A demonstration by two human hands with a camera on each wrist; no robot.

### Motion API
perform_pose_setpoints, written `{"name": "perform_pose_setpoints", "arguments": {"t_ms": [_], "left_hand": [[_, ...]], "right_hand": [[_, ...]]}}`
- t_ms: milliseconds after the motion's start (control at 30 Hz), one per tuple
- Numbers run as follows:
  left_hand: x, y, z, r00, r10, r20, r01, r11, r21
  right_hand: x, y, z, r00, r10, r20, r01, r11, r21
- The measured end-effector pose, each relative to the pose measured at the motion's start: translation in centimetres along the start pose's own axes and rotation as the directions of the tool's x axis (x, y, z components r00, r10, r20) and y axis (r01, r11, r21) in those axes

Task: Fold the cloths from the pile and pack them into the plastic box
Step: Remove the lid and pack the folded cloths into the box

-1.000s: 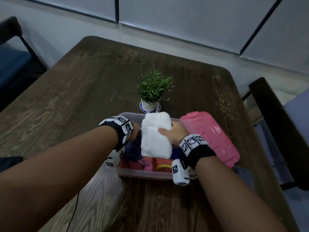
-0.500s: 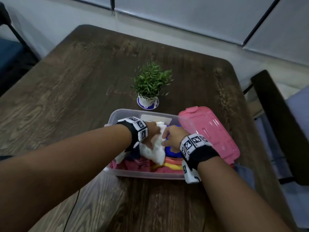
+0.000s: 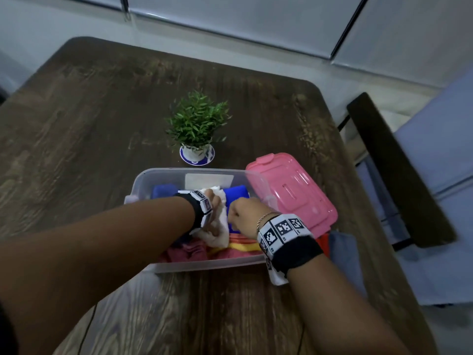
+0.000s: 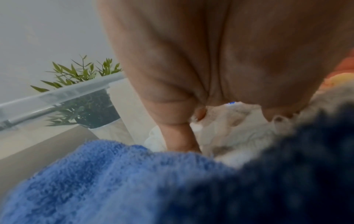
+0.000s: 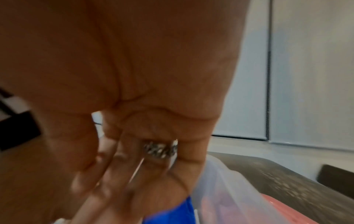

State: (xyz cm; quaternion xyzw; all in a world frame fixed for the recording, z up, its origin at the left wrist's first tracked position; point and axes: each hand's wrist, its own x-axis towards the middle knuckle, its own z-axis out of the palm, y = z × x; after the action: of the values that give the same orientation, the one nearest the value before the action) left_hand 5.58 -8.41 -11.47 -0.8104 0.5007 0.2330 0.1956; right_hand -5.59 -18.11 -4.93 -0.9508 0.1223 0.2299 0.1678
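Both hands are down inside the clear plastic box (image 3: 143, 180) on the worktop (image 3: 89, 119). The left hand (image 3: 213, 201) has its grip pressed into the white cloth (image 3: 220, 226), fingers curled on it among the blue cloths (image 3: 236, 194). The right hand (image 3: 243, 216) is beside it, fingers bent; whether it holds anything I cannot tell. The pink lid (image 3: 294, 193) leans on the box's right end.

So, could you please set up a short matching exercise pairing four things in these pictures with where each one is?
Things:
1. white cloth
2. pink lid
3. potted plant
4. red cloth

Places:
A. on the table behind the plastic box
B. at the box's near wall
C. under the left hand in the box
D. against the box's right end

Pairs: 1-C, 2-D, 3-A, 4-B
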Motion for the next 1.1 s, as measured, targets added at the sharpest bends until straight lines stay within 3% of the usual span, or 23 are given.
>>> {"name": "perform_pose_setpoints", "arguments": {"t_ms": [67, 133, 233, 367, 433, 467, 533, 600, 700, 733, 833, 867, 933, 1033, 1100], "left_hand": [[-0.1, 0.4, -0.2, 1.0, 0.027, -0.015, -0.027, 0.999, 0.025], [-0.7, 1.7, -0.8, 0.999, -0.033, -0.027, 0.033, 0.999, 0.004], [-2.0, 4.3, -3.5, 0.972, -0.135, -0.19, 0.116, 0.987, -0.108], [-3.4, 9.3, -7.9, 0.919, -0.019, -0.393, -0.112, 0.945, -0.306], [-3.9, 12.3, -9.4, 0.893, 0.057, -0.447, -0.239, 0.901, -0.362], [-3.8, 13.8, -9.9, 0.882, 0.078, -0.465, -0.291, 0.866, -0.407], [-3.0, 16.5, -10.4, 0.874, 0.112, -0.474, -0.362, 0.799, -0.48], [-1.7, 19.3, -9.7, 0.893, 0.157, -0.422, -0.38, 0.765, -0.52], [0.9, 23.1, -7.0, 0.945, 0.204, -0.256, -0.316, 0.773, -0.55], [1.9, 24.1, -5.9, 0.958, 0.191, -0.213, -0.281, 0.766, -0.578], [4.1, 26.1, -3.7, 0.988, 0.136, -0.079, -0.151, 0.676, -0.721], [4.6, 26.6, -3.3, 0.992, 0.123, -0.021, -0.09, 0.593, -0.801], [5.4, 27.6, -2.8, 0.993, 0.091, 0.08, 0.044, 0.343, -0.938], [6.6, 29.1, -2.4, 0.987, 0.033, 0.157, 0.156, 0.044, -0.987], [7.4, 30.1, -2.2, 0.985, -0.036, 0.169, 0.166, -0.061, -0.984]], "right_hand": [[-1.1, 1.5, -0.5, 0.98, 0.099, -0.173, -0.076, 0.988, 0.137], [-2.4, 3.4, -0.6, 0.918, 0.199, -0.343, -0.121, 0.964, 0.236], [-4.6, 6.9, -0.6, 0.744, 0.392, -0.542, -0.171, 0.895, 0.412], [-7.6, 12.7, 0.3, 0.486, 0.611, -0.625, -0.262, 0.784, 0.563], [-9.0, 16.1, 1.5, 0.389, 0.698, -0.602, -0.393, 0.716, 0.576], [-9.5, 18.0, 2.3, 0.367, 0.735, -0.57, -0.483, 0.674, 0.558], [-10.4, 21.0, 4.2, 0.402, 0.803, -0.44, -0.608, 0.594, 0.527], [-10.5, 23.3, 6.6, 0.521, 0.8, -0.298, -0.667, 0.6, 0.442], [-10.1, 25.5, 10.0, 0.706, 0.687, -0.172, -0.577, 0.699, 0.421], [-10.1, 25.6, 10.6, 0.742, 0.656, -0.139, -0.544, 0.711, 0.446], [-10.2, 26.4, 11.7, 0.757, 0.639, -0.138, -0.496, 0.699, 0.515], [-10.4, 26.3, 11.8, 0.754, 0.639, -0.155, -0.48, 0.696, 0.534], [-10.5, 26.5, 11.9, 0.757, 0.631, -0.168, -0.465, 0.702, 0.539], [-10.5, 26.9, 11.9, 0.773, 0.617, -0.144, -0.442, 0.688, 0.575], [-10.7, 27.0, 11.8, 0.776, 0.613, -0.151, -0.418, 0.678, 0.605]]}}
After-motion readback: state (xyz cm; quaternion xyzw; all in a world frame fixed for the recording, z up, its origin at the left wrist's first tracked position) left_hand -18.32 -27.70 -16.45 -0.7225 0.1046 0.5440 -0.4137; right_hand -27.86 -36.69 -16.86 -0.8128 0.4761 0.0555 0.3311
